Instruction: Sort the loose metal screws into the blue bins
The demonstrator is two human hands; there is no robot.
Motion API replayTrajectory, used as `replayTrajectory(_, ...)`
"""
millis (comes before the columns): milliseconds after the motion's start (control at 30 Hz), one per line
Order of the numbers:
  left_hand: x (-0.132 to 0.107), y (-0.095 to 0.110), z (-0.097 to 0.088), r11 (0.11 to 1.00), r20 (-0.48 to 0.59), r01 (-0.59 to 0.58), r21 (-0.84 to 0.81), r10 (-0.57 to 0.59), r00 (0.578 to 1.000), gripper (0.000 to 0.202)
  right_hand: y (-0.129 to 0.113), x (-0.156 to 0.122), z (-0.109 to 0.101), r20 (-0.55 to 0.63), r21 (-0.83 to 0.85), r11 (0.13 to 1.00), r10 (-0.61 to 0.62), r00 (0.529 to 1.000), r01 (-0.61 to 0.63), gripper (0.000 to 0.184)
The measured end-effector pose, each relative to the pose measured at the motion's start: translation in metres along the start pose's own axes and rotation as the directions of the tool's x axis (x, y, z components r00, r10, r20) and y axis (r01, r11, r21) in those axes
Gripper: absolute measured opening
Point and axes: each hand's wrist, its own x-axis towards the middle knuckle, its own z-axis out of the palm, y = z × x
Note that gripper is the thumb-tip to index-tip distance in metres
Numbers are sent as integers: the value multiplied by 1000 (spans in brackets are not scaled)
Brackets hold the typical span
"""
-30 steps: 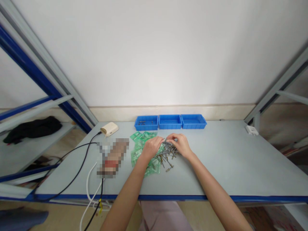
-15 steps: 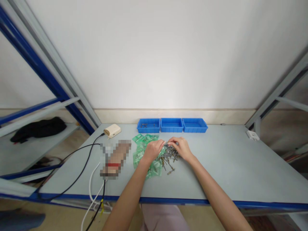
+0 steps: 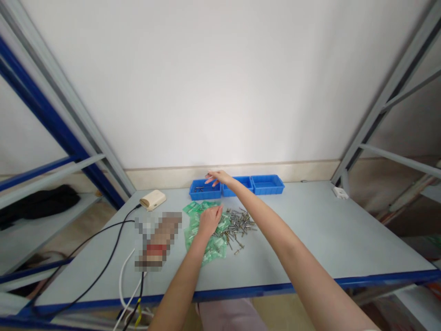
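My right hand point(image 3: 220, 177) is stretched over the left blue bin point(image 3: 205, 195), its fingers apart and holding nothing I can see. A few small metal pieces point(image 3: 199, 189) that look like screws lie in that bin. My left hand point(image 3: 210, 220) hovers at the green plastic packets point(image 3: 191, 235), its fingers curled together; what they hold, if anything, is hidden. Just right of it, a loose pile of long metal screws or bolts point(image 3: 237, 224) spreads over the table, some lying against the packets.
Two more blue bins, a middle one point(image 3: 237, 191) and a right one point(image 3: 268, 189), continue the row by the wall. A cream box-shaped device point(image 3: 153, 199) with a black cable point(image 3: 119, 236) and a blurred-out object point(image 3: 160, 241) lie left. A white block point(image 3: 340, 192) sits far right.
My right hand has left the pile and moved up and left to the left bin, its fingers opening. My left hand stays by the packets. The whole view has shifted slightly.
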Motion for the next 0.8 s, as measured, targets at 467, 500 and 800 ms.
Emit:
replayTrajectory(467,0,1,-4,999,56,-32,-7,32,998,47,106,-181,-61,-209,-462,831,238,948,-311,17)
replayTrajectory(500,0,2,-4,999,59,-39,0,39,997,47,112,-191,-57,-213,-471,820,252,944,-326,18)
replayTrajectory(800,-2,3,-7,998,66,-60,-6,60,996,40,124,-191,-43,-321,-357,852,273,907,-383,13)
